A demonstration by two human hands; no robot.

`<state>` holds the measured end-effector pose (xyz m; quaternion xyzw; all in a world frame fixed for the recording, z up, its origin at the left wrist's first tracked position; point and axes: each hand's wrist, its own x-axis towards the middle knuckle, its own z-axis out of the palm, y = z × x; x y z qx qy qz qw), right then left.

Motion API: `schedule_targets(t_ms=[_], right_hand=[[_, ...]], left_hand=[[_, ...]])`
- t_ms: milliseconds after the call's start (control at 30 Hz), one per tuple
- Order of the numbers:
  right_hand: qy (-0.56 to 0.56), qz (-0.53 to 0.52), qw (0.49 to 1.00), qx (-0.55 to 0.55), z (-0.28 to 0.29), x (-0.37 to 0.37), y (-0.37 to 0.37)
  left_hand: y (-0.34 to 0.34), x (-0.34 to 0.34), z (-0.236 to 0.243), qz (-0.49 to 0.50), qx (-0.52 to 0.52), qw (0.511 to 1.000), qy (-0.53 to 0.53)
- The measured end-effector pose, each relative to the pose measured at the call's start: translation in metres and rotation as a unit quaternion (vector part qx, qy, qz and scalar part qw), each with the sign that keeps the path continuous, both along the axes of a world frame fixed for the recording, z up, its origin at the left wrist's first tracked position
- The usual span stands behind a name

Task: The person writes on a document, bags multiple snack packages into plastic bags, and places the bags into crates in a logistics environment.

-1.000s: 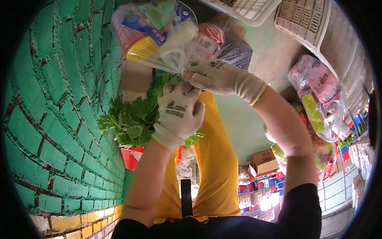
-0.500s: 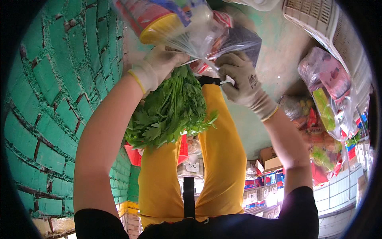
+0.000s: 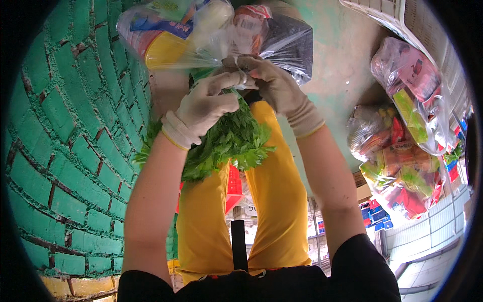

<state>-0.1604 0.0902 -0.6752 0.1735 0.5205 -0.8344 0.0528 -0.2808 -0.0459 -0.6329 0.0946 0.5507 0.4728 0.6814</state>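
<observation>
A clear plastic bag (image 3: pixel 209 48), filled with colourful packages, lies on the floor at the top of the view. Its gathered neck is between my gloved hands. My left hand (image 3: pixel 207 103) is closed with thumb and fingers on the bag's twisted plastic. Right beside it, my right hand (image 3: pixel 274 88) pinches the same plastic, and the two hands' fingertips nearly touch. Inside the bag, a yellow package (image 3: pixel 168 49) and a dark box (image 3: pixel 289 43) show. Below my hands hangs a bunch of leafy greens, like celery (image 3: pixel 234 138), its stems partly hidden behind my left hand.
A green brick wall (image 3: pixel 75 151) runs along the left. To the right are a clear bag of packages (image 3: pixel 410 85) and a bag of produce (image 3: pixel 402 171). White plastic crates (image 3: pixel 427 25) stand at the upper right. A red crate (image 3: pixel 234 189) shows between my legs.
My hands have come closer together at the bag's neck, the right moving left and the left moving slightly right and down. The filled bag has shifted left, and the view has shifted a little.
</observation>
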Motion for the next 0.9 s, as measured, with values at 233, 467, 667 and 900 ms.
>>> schedule_targets(t_ms=[233,467,667,900], right_hand=[[-0.061,0.226,0.938,0.255,-0.005,-0.02,0.012],[-0.072,0.345,0.792,0.499,0.011,-0.018,0.012],[-0.188,0.305,0.728,0.585,0.018,-0.006,-0.073],[-0.111,0.316,0.745,0.577,0.015,-0.014,-0.032]], left_hand=[[0.005,-0.025,0.006,-0.305,0.091,0.847,0.426],[-0.01,-0.04,-0.025,0.296,-0.271,0.898,-0.18],[0.024,-0.023,-0.03,0.178,-0.083,0.977,-0.076],[0.051,-0.097,-0.015,-0.47,-0.002,0.656,0.59]])
